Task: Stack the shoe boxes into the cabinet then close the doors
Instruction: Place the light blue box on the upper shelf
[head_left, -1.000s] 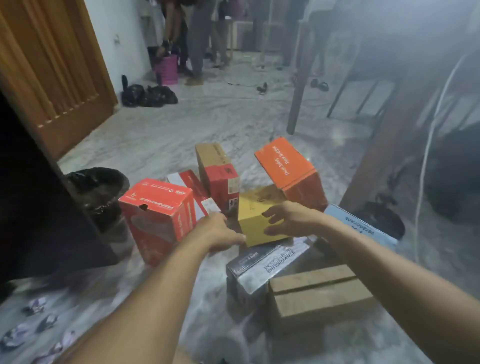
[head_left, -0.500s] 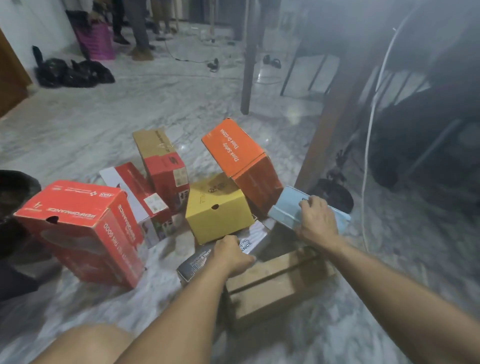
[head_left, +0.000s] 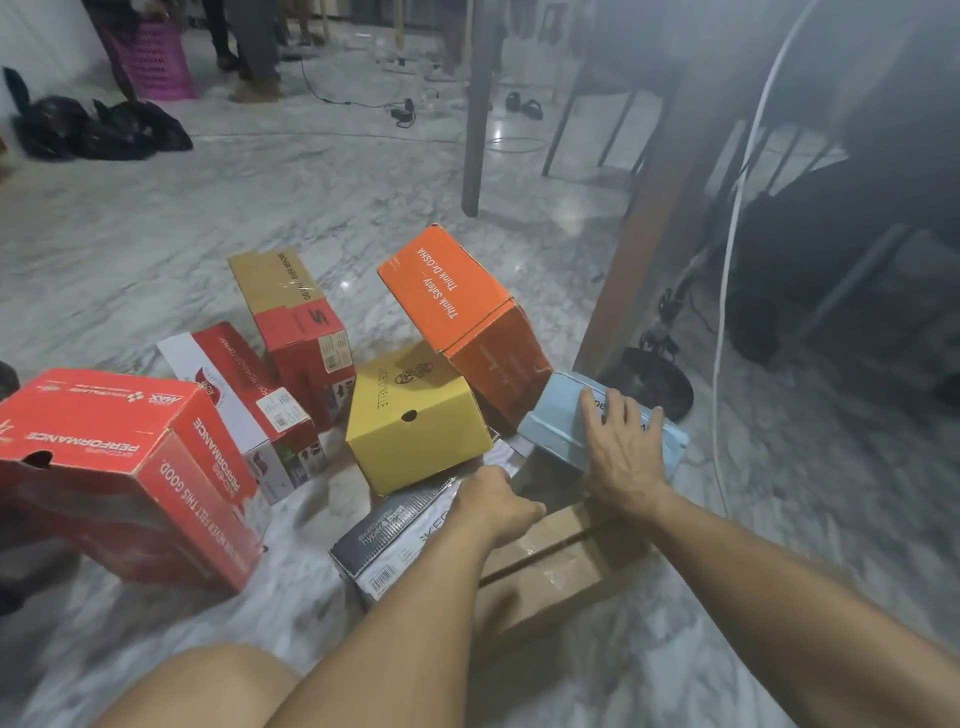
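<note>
Several shoe boxes lie jumbled on the marble floor. A big red box (head_left: 130, 467) stands at the left, with a white-and-red box (head_left: 228, 384) and a red-and-brown box (head_left: 296, 322) behind it. In the middle sits a yellow box (head_left: 415, 421), and an orange box (head_left: 457, 301) leans tilted against it. My right hand (head_left: 621, 447) grips the top of a light blue box (head_left: 556, 421). My left hand (head_left: 493, 504) is curled on the far end of a grey box (head_left: 395, 540), beside a brown cardboard box (head_left: 556, 561). No cabinet is in view.
A wooden table leg (head_left: 639, 260) rises just behind the blue box, with a black round base (head_left: 654, 384) and a white cable (head_left: 727, 312) to its right. A dark post (head_left: 478, 104) stands farther back. Black bags (head_left: 98, 130), a pink basket (head_left: 150, 57) and a person's legs (head_left: 254, 47) are at the far left.
Both hands left the yellow box: the right went onto the light blue box, the left onto the grey box. The view swung right, and the wooden door and dark cabinet edge dropped out.
</note>
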